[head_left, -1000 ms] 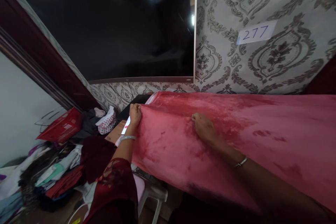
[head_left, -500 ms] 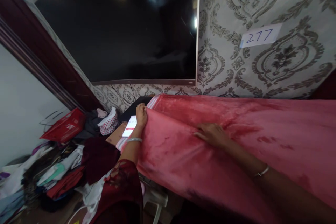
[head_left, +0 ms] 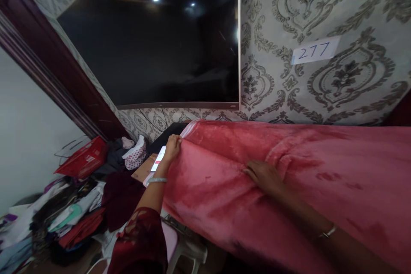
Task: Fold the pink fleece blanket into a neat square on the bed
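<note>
A plush pink-red blanket (head_left: 212,188) lies spread over a table, with a fold running across it between my hands. At its left end, by the pale striped edge, my left hand (head_left: 173,147) has its fingers closed on a corner of the fold. Farther right, my right hand (head_left: 265,175) rests on the blanket with its fingers curled at the fold's edge, where the cloth bunches into wrinkles. The undersides of both hands' fingers are hidden. A phone (head_left: 158,160) with a lit screen lies just left of my left wrist.
Beneath the phone is a brown cardboard piece (head_left: 143,171). Piled clothes (head_left: 80,218) and a red basket (head_left: 84,157) fill the left side. A plastic stool (head_left: 189,250) stands below the table's near edge. Behind the table, a large dark television (head_left: 160,51) hangs on the patterned wall.
The view has shifted slightly, so the scene sits a little lower. Both hands stay at the fold, and the blanket's wrinkles near my right hand have changed a little.
</note>
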The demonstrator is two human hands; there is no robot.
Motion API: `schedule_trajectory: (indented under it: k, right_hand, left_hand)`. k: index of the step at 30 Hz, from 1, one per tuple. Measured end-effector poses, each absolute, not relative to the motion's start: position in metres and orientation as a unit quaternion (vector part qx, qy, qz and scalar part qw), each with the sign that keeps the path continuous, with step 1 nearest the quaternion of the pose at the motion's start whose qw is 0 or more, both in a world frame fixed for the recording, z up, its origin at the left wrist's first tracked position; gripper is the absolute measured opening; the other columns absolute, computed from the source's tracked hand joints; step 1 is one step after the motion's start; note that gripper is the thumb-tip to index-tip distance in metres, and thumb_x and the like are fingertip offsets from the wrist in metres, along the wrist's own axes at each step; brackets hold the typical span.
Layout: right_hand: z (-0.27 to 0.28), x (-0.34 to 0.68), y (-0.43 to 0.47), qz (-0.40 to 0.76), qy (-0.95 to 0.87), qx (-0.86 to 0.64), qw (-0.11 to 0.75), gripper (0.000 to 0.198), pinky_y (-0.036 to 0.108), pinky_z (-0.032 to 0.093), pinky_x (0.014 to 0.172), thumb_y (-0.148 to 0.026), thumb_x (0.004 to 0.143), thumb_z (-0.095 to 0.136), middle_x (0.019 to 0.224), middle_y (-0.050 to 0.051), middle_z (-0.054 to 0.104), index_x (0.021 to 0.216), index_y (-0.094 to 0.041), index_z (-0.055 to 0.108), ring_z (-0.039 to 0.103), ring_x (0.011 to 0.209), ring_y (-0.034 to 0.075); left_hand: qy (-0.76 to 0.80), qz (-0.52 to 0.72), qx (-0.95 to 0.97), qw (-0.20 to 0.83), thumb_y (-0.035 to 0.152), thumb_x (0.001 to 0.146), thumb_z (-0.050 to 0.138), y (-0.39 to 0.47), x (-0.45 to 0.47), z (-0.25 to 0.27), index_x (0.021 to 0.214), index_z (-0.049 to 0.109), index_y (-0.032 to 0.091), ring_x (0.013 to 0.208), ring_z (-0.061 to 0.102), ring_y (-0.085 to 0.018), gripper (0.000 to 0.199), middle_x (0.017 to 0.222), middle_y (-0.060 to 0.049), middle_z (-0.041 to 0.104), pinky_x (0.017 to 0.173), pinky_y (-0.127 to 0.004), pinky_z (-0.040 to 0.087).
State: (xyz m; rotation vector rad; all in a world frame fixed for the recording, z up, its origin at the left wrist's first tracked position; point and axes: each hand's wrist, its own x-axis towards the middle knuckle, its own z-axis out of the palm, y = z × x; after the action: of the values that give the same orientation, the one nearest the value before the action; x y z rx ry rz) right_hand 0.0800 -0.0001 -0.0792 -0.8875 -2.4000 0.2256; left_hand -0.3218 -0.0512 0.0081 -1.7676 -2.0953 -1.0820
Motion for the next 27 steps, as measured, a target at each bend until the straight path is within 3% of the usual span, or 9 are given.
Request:
schedule_trajectory:
  k: [4, 8, 15, 20, 27]
  right_hand:
    - [-0.082, 0.082, -0.005, 0.076, -0.913, -0.305, 0.261, 0.022, 0.035, 0.051, 0.085, -0.014, 0.093, 0.05, 0.101, 0.01, 0.072, 0.1, -0.019, 0.071, 0.066, 0.094, 0.024]
    - [-0.084, 0.085, -0.005, 0.058, -0.899, -0.345, 0.265, 0.031, 0.035, 0.051, 0.082, -0.011, 0.096, 0.042, 0.095, 0.01, 0.07, 0.089, -0.02, 0.071, 0.065, 0.09, 0.024]
    - [-0.064, 0.101, -0.007, 0.002, -0.839, -0.355, 0.413, 0.036, 0.037, 0.051, 0.088, -0.016, 0.102, 0.032, 0.099, 0.011, 0.071, 0.101, -0.02, 0.068, 0.066, 0.094, 0.024]
    - [-0.029, 0.13, -0.011, -0.088, -0.81, -0.312, 0.489, 0.032, 0.036, 0.054, 0.08, -0.024, 0.104, 0.033, 0.092, 0.008, 0.071, 0.1, -0.023, 0.066, 0.067, 0.087, 0.024]
    - [0.039, 0.2, 0.01, -0.196, -0.806, -0.334, 0.448, 0.032, 0.034, 0.052, 0.072, -0.036, 0.103, 0.04, 0.1, 0.012, 0.074, 0.105, -0.021, 0.067, 0.069, 0.086, 0.024]
  left_hand:
    - [-0.715, -0.372, -0.58, 0.118, 0.013, 0.086, 0.05, -0.057, -0.322, 0.012, 0.077, 0.058, 0.024, 0.091, 0.06, -0.025, 0.016, 0.084, -0.007, 0.062, 0.09, -0.04, 0.051]
    - [-0.714, -0.4, -0.554, 0.152, 0.013, 0.089, 0.047, -0.061, -0.314, 0.018, 0.08, 0.054, 0.024, 0.094, 0.059, -0.025, 0.016, 0.09, -0.008, 0.061, 0.09, -0.04, 0.049]
    - [-0.687, -0.458, -0.523, 0.21, 0.018, 0.095, 0.043, -0.075, -0.294, 0.047, 0.088, 0.053, 0.023, 0.097, 0.059, -0.024, 0.013, 0.096, -0.008, 0.061, 0.092, -0.037, 0.048]
    - [-0.628, -0.531, -0.529, 0.209, 0.03, 0.098, 0.045, -0.084, -0.274, 0.073, 0.091, 0.057, 0.022, 0.085, 0.061, -0.02, 0.015, 0.088, -0.004, 0.066, 0.082, -0.033, 0.049]
    - [-0.523, -0.547, -0.607, 0.244, 0.042, 0.101, 0.048, -0.084, -0.226, 0.127, 0.089, 0.058, 0.022, 0.079, 0.06, -0.018, 0.025, 0.084, -0.004, 0.065, 0.076, -0.031, 0.047]
